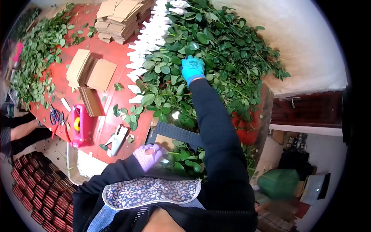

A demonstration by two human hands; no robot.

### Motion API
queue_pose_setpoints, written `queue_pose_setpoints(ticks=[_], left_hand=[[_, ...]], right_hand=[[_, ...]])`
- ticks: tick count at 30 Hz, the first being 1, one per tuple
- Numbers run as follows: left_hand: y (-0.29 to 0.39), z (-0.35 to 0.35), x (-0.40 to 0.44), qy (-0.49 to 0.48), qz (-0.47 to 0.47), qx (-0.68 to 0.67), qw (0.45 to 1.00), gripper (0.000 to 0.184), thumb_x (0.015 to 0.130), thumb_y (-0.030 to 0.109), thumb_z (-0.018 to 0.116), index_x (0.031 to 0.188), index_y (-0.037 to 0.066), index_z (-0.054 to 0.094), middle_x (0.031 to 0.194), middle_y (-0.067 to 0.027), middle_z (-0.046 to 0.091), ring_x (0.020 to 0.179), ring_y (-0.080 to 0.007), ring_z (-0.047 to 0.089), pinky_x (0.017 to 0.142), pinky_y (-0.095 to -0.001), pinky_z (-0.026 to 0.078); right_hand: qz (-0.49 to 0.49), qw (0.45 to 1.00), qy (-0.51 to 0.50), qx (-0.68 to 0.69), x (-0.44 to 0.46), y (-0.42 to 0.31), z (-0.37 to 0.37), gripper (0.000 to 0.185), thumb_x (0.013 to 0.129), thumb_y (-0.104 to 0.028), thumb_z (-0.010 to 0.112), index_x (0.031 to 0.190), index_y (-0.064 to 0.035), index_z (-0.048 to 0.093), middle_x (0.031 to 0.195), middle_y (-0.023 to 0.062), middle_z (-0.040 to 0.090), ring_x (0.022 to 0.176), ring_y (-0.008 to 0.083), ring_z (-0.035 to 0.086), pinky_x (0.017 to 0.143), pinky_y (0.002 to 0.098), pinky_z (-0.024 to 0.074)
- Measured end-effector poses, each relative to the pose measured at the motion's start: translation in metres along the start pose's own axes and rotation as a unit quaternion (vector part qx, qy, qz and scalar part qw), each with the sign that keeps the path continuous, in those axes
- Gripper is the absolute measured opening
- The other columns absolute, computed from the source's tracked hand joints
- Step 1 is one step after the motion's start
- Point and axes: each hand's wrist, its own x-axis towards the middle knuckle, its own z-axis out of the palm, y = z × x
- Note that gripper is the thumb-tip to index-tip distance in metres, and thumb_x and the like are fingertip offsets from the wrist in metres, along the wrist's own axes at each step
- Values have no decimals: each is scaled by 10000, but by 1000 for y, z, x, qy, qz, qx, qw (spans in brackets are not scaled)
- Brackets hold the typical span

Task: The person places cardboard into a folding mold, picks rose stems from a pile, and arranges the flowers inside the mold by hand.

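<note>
Reaching far into the leafy stems [235, 54], the right hand [192, 69], gloved in blue, has its fingertips hidden among leaves — whether it grips a stem, I cannot tell. The left hand [148, 156], gloved in purple, sits near, fingers bent, beside a black bar [177, 133]; its grip is unclear too. The step looks like working in the pile; drawing a stem free would call for a hold beneath the leaves. White sleeves [137, 65] line the pile's left edge. Further left on the red worktop [110, 96] lie a stapler [118, 139], cardboard pieces [102, 74] and a pink tape dispenser [87, 125]. Dark print marks the blue glove, but 0 words are readable.
</note>
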Motion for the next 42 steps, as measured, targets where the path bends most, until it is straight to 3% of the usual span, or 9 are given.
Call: queue_pose_setpoints(ticks=[4, 8, 13, 17, 21, 23, 31, 33, 42], left_hand=[[-3, 12, -4, 12, -9, -39, 999, 560, 718, 124, 741, 1233, 31, 542, 1098, -130, 578, 978, -318, 631, 820, -388, 548], [2, 7, -2, 10, 0, -38, 999, 567, 716, 110, 737, 1244, 44, 541, 1129, -125, 566, 991, -322, 626, 828, -389, 548], [-2, 3, -7, -8, -28, -27, 999, 516, 784, 116, 695, 1271, 58, 535, 1175, -138, 559, 973, -321, 630, 813, -379, 548], [-8, 13, -13, -12, -61, -120, 991, 492, 831, 129, 662, 1302, 84, 527, 1195, -142, 560, 934, -298, 643, 795, -364, 554], [-16, 34, -9, -19, -166, -338, 926, 469, 879, 142, 629, 1334, 110, 519, 1216, -145, 561, 895, -275, 657, 776, -349, 560], [-3, 0, -12, 48, 15, 24, 998, 459, 866, 177, 663, 1303, 100, 546, 1182, -154, 557, 907, -272, 656, 773, -357, 558], [-1, -1, -4, -91, -102, -23, 990, 644, 697, 146, 802, 1295, 73, 576, 1308, -163, 489, 1043, -342, 616, 857, -405, 545], [0, -6, -5, 11, -10, 69, 998, 636, 692, 142, 804, 1279, 78, 569, 1397, -178, 455, 1039, -350, 631, 859, -400, 555], [-7, -11, 2, -50, -1, -29, 998, 685, 648, 113, 798, 1283, 95, 541, 1452, -144, 440, 1075, -327, 638, 863, -406, 557]], right_hand=[[-128, 978, 92, 133, -63, 16, -22, 138, 880, -244, 644, 952, -133, 609, 744, 130, 643, 748, 354, 647, 661, 485, 473], [-232, 946, 211, 86, -175, 8, -112, 175, 802, -147, 656, 965, -136, 593, 788, 62, 593, 726, 289, 608, 639, 429, 463], [-307, 937, 137, 96, -315, -24, -172, 354, 740, -223, 589, 1081, -137, 634, 838, 29, 544, 730, 193, 577, 671, 398, 445], [-253, 955, -68, 136, -342, -10, -141, 276, 767, -179, 586, 1027, -89, 610, 766, 73, 561, 682, 288, 584, 610, 435, 436], [-146, 943, -96, 282, -357, 30, -30, 168, 836, -114, 629, 1003, -99, 642, 764, 120, 636, 685, 336, 631, 598, 451, 488], [-142, 964, -99, 201, -359, 33, -9, 140, 859, -146, 616, 993, -121, 645, 768, 111, 652, 709, 323, 647, 615, 440, 489], [-85, 963, -155, 202, -349, 46, 2, 212, 843, -140, 632, 1050, -111, 664, 765, 122, 647, 681, 357, 630, 608, 456, 490], [-85, 966, -146, 198, -353, 47, 0, 266, 813, -117, 644, 1078, -110, 663, 798, 112, 657, 698, 340, 636, 616, 443, 490], [-103, 971, -165, 139, -368, 41, 0, 365, 705, -91, 666, 1070, -106, 659, 855, 116, 638, 791, 338, 633, 695, 453, 497]])
